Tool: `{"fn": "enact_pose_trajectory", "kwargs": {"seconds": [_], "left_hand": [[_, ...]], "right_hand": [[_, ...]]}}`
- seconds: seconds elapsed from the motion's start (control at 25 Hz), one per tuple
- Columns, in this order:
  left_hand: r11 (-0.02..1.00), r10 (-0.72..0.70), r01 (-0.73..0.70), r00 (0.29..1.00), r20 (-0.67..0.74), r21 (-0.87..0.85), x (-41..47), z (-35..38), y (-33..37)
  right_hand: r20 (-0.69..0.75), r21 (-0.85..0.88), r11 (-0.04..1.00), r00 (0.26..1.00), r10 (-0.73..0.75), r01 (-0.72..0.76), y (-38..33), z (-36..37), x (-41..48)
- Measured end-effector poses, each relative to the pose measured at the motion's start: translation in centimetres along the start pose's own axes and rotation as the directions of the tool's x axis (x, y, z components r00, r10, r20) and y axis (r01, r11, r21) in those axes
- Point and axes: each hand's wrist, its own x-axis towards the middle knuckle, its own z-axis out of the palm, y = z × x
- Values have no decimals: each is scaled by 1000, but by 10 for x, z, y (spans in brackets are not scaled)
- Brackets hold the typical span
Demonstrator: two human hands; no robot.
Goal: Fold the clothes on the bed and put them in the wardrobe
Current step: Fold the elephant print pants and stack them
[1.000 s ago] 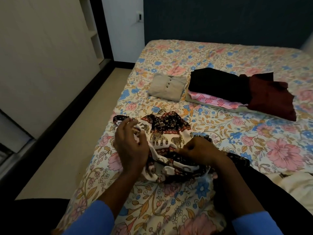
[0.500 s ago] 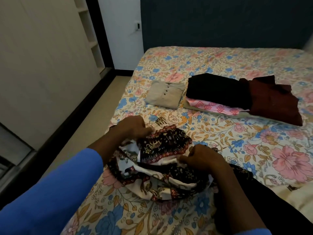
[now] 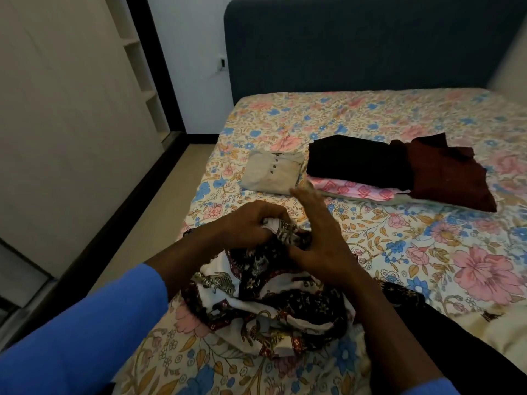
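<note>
— Black-and-white elephant-print cloth (image 3: pixel 265 303): where is it lying?
— Lying bunched on the flowered bedsheet (image 3: pixel 427 252), near edge. Left hand (image 3: pixel 251 223) is gripping its top fold; right hand (image 3: pixel 316 240) is resting alongside, fingers straight. Hands close together.

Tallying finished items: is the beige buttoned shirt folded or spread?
Folded: the beige shirt lies as a compact rectangle, buttons on top.

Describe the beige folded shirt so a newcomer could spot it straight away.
On the floral bed, find the row of folded clothes across its middle. The beige shirt is the leftmost piece, lying alone beside the black garment stacked on a pink garment. Only it is plain beige, with a row of dark buttons.
</note>
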Motion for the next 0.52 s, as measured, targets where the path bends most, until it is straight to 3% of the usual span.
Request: {"fn": "enact_pose_trajectory", "kwargs": {"seconds": [0.08, 0.16, 0.2, 0.24, 0.28, 0.32, 0.44, 0.52], "left_hand": [[1000, 14, -15, 996, 90, 12, -24, -27, 50], [933, -9, -32, 994, 112, 359, -42, -57, 85], [752, -3, -77, 993, 120, 654, -57, -79, 102], [489, -21, -90, 993, 115, 868, -70, -98, 118], [232, -46, -75, 995, 88, 970, -88, -121, 138], [82, -87, -52, 994, 59, 995, -99, -141, 151], [-152, -63, 83, 994, -94, 985, -143, -203, 193], [-242, 33, 153, 988, -149, 958, -169, -238, 219]], "right_hand": [[147, 183, 983, 989, -20, -7, -36, -12, 4], [160, 182, 983, 986, -38, 9, -62, -29, 12], [114, 62, 995, 990, -78, 72, -85, -42, 16], [86, -7, 994, 990, -110, 111, -102, -56, 19], [65, -59, 988, 988, -137, 141, -129, -73, 22], [59, -68, 987, 988, -141, 145, -148, -89, 26], [68, -213, 955, 979, -195, 205, -217, -131, 30], [173, -508, 820, 963, -205, 265, -257, -150, 33]]}}
